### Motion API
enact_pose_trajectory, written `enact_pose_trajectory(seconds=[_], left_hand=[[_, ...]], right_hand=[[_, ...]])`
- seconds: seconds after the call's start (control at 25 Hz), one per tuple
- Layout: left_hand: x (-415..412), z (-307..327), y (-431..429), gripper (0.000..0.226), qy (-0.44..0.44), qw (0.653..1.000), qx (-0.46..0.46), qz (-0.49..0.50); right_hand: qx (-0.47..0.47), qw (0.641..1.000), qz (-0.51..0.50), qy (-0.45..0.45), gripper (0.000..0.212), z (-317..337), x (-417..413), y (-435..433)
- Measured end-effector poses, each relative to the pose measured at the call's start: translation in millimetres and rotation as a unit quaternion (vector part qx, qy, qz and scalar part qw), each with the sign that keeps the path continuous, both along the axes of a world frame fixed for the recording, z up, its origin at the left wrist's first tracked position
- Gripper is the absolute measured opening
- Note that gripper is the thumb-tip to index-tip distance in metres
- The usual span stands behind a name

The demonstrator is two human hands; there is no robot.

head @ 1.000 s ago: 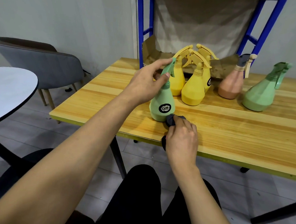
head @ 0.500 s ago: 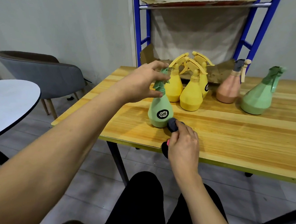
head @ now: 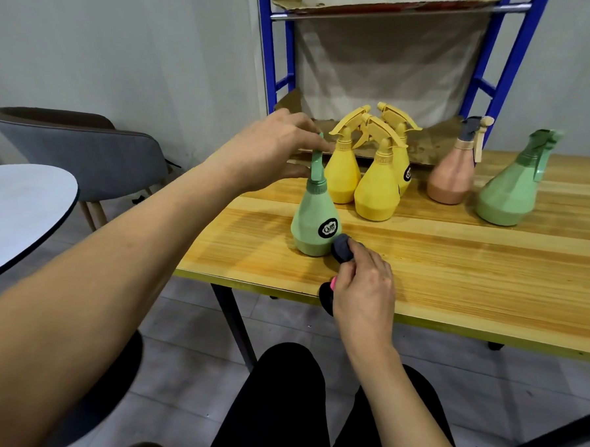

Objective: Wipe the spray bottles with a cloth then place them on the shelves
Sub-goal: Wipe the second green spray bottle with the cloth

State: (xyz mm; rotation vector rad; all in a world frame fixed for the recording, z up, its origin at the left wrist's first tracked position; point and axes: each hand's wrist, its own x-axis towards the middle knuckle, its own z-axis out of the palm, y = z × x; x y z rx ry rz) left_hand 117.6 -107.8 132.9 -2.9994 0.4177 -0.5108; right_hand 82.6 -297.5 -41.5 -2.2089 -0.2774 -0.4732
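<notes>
Cloth (head: 341, 248) bunched in our right hand (head: 365, 288) touches the green bottle (head: 315, 224) low down, near the front edge of the table (head: 455, 272); our left hand (head: 270, 150) grips its sprayer top. We should turn it slowly, wiping all round.

black trousers (head: 287, 400) on both legs; arms (head: 113, 268) bare; pink-painted thumbnail (head: 333, 282) on right hand (head: 365, 295)

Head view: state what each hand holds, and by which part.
Left hand grips the near green bottle by its spray head; right hand pinches the dark cloth.
</notes>
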Motion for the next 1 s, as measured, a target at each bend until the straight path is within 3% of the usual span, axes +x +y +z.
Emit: enact_pose_trajectory(seconds=[0.24,0.44,0.76,1.0], left_hand=[[6,6,-1,0.043,0.003,1.000,-0.013,0.005],[21,7,-1,0.032,0.072,0.989,-0.129,0.031],[31,5,0,0.033,0.086,0.981,-0.172,0.034],[26,-4,4,0.031,0.081,0.970,-0.227,0.034]], right_hand=[[0.031,0.999,0.006,0.016,0.041,0,1,-1],[0.117,0.993,0.018,0.029,0.041,5,4,-3],[0.171,0.974,0.135,-0.055,0.044,39,37,29],[0.175,0.981,0.086,0.001,0.041,16,32,23]])
